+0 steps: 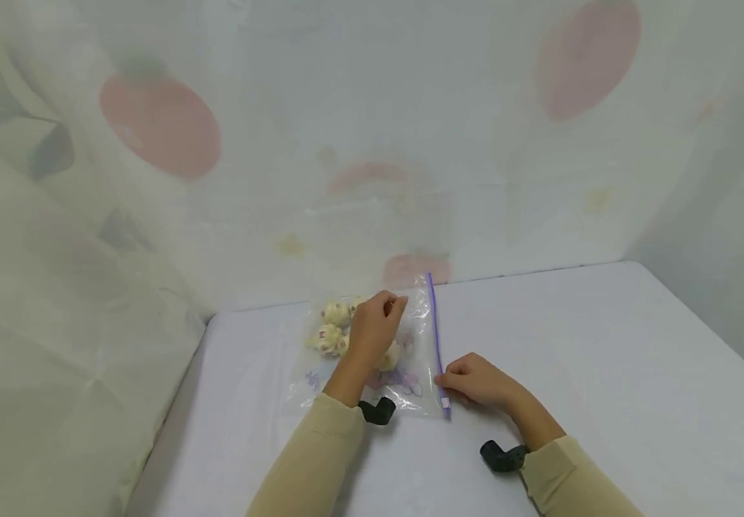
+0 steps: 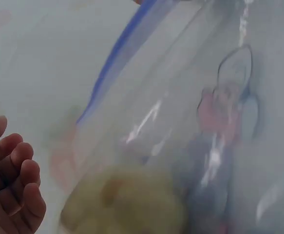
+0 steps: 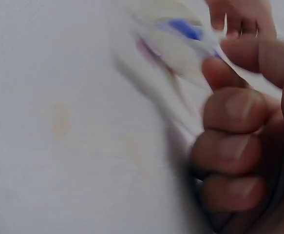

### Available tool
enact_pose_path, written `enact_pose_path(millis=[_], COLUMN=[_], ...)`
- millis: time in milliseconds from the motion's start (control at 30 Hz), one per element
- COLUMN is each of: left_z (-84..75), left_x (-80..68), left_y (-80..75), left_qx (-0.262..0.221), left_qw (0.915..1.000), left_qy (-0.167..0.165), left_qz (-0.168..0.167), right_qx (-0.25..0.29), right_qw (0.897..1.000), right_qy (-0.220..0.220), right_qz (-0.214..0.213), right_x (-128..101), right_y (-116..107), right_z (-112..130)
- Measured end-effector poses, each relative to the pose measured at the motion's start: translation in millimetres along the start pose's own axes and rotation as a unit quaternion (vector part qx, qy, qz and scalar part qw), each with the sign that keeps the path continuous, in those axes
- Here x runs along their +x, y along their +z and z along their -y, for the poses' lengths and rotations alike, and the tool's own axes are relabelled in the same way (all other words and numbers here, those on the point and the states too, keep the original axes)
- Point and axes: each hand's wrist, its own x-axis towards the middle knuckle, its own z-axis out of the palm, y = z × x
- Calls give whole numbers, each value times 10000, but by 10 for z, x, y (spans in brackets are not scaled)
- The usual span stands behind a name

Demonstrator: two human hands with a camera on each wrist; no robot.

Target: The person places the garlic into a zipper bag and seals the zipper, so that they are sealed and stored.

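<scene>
A clear zip bag (image 1: pixel 419 391) with a purple zip strip (image 1: pixel 436 323) along its right side lies in front of me. Inside it are several cream-coloured, lumpy round pieces (image 1: pixel 329 339) with small red marks. My right hand (image 1: pixel 480 380) pinches the bag's zip edge near its lower corner between thumb and forefinger, the other fingers curled in. Over the bag is my left hand (image 1: pixel 374 330), which hides part of the contents. In the left wrist view its loosely bent fingers (image 2: pixel 30 170) stand apart from the bag and hold nothing.
The bag is on a white-covered table (image 1: pixel 572 337). A pale curtain (image 1: pixel 320 93) with faded fruit prints hangs behind the table and along its left side. Dark wrist cameras (image 1: pixel 504 457) are strapped below both hands.
</scene>
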Motion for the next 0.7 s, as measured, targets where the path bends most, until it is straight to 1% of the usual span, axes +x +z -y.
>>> enact_pose_path(millis=[67,133,233,300,367,400,533,600,700], left_z=[76,189,436,629,817,906,1185,1272,1326], left_x=[-55,-121,-224,-289,-344,-371,-457,-483,-492], left_y=[-151,-303,-511,-630,-722,-759,-850,-879,-895], left_qx=[-59,-145,-131,-68,75,118,188,130,-206], left_qw=[9995,9982,9948,9925,9897,9882,9801,9750,9706], left_qy=[-83,-272,-646,-898,-1187,-1341,-1963,-2219,-2394], left_qz=[-296,-511,-775,-828,-799,-727,-232,-47,123], right_qx=[199,418,723,834,874,876,844,855,879], right_qw=[9994,9973,9916,9879,9852,9844,9825,9821,9803], right_qy=[161,348,687,841,949,975,1030,1017,1022], right_qz=[-236,-493,-819,-999,-1130,-1176,-1302,-1335,-1440], right_x=[30,57,87,101,103,102,94,101,117], right_y=[9,19,31,35,34,33,20,18,7], right_z=[-26,-46,-53,-50,-41,-40,-37,-43,-61])
